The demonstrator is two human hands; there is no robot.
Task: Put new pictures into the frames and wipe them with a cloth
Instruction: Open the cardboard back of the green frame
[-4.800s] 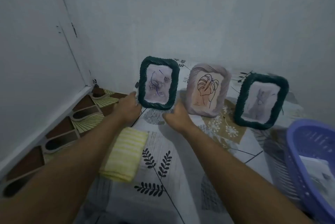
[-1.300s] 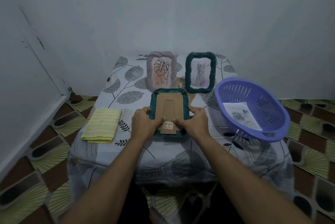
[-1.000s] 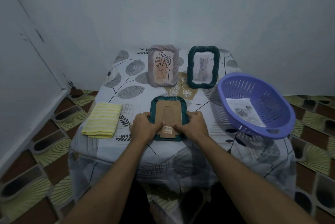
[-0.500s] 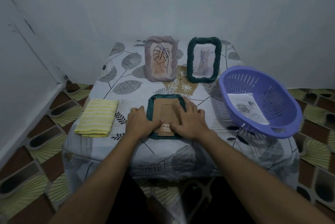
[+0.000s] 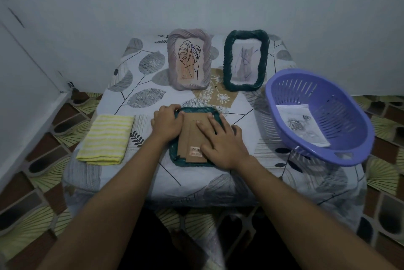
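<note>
1. Green frame [image 5: 173, 156] lies face down on the near middle of the table [image 5: 135, 99], its brown cardboard back [image 5: 188, 135] turned up and a barcode sticker [image 5: 195, 151] near the bottom edge. 4.8 s ago it stood upright at the left end of the row.
2. Left hand [image 5: 167, 124] now sits at the frame's far left corner, fingers curled over the rim and gripping it. 0.5 s ago it lay lower along the left side.
3. Right hand [image 5: 220, 138] lies flat with fingers straight and spread, pressing on the right half of the cardboard back. It reaches further across the panel than 0.5 s ago.
4. Behind, the lilac frame [image 5: 189, 62] with a leaf drawing and the dark green frame [image 5: 246, 61] with a cat picture stand upright side by side, unmoved.
5. Yellow striped cloth [image 5: 106, 139] lies folded at the table's left edge, as before.
6. Purple basket [image 5: 317, 116] sits tilted at the right, holding a rose print [image 5: 302, 124].
</note>
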